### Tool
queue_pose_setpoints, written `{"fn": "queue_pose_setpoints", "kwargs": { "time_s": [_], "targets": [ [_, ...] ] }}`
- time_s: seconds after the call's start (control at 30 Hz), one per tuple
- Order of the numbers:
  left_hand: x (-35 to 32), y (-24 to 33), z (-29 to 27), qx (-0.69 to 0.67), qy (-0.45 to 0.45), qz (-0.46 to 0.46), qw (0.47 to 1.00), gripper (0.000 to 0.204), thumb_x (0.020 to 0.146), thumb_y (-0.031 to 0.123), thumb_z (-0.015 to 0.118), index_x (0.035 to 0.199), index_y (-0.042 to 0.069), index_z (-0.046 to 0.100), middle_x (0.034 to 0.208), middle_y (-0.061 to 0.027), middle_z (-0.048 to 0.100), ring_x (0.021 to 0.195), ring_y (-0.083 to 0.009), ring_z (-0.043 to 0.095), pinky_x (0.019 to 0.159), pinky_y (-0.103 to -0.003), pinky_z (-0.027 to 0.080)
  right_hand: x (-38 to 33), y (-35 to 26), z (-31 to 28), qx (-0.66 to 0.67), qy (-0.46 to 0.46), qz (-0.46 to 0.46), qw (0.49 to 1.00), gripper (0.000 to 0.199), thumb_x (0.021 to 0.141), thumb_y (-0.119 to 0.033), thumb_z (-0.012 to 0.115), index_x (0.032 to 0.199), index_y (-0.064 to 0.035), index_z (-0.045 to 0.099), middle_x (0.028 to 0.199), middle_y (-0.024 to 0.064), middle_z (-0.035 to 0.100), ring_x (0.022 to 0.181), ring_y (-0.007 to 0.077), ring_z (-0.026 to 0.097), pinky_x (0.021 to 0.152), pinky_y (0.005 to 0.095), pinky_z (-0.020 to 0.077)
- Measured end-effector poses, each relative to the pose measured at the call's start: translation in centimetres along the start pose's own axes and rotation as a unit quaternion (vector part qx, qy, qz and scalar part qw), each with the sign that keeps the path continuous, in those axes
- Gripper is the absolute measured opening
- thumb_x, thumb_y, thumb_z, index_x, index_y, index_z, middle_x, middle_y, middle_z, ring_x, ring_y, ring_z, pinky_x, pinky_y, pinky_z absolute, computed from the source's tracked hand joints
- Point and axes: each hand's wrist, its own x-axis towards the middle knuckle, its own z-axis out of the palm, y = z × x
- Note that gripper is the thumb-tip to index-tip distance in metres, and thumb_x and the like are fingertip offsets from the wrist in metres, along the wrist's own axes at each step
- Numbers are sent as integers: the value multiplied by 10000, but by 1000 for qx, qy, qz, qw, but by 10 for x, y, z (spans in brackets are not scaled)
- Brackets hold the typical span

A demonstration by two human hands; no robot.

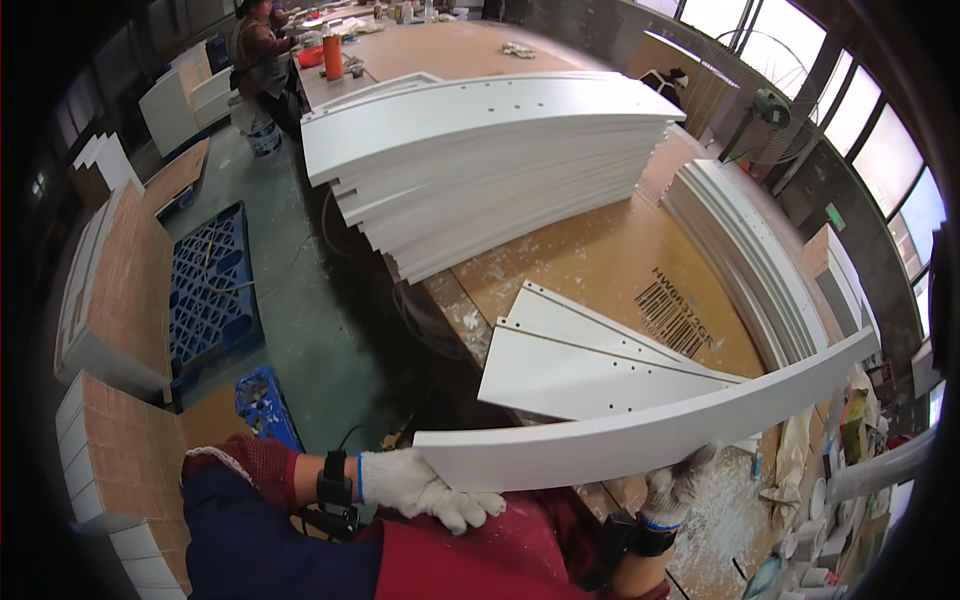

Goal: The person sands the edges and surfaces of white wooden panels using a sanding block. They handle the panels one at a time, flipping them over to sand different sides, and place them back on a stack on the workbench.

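A long white board point(640, 430) is held edge-up across my body, reaching from lower centre to the right. My left hand point(425, 488), in a white glove, grips its near end from below. My right hand point(678, 485), also gloved, supports the board's lower edge further right. Just beyond the board, two white panels with drilled holes point(570, 355) lie flat on the brown workbench point(590, 260).
A tall stack of white boards point(480, 150) sits at the bench's far side. More white strips point(745, 260) lie on the right. A blue pallet point(212, 290) and brown-topped panel stacks point(120, 300) stand on the floor to the left. Another person point(262, 60) works at the far table.
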Motion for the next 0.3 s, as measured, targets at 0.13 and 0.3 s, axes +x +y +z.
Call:
{"fn": "queue_pose_setpoints", "kwargs": {
  "time_s": [0.13, 0.3],
  "targets": [
    [-5, -10, 16, 195, 51, 56, 978, 762, 993, 542, 321, 1369, -120, 304, 1264, -248, 498, 942, -277, 583, 868, -432, 581, 41, -27, 30, 235, -39, 37, 971, 258, 966, -207, 574, 1193, -172, 457, 950, -21, 532, 853, 136, 538, 788, 304, 472],
    [-15, -26, 42, 283, 203, 53, 936, 871, 907, 644, 442, 1406, -55, 297, 1395, -176, 450, 1167, -325, 568, 684, -266, 608, 80, -75, 96, 557, -247, 82, 789, 148, 975, -187, 558, 991, -199, 412, 752, -72, 339, 677, 75, 387, 634, 267, 377]
  ]
}}
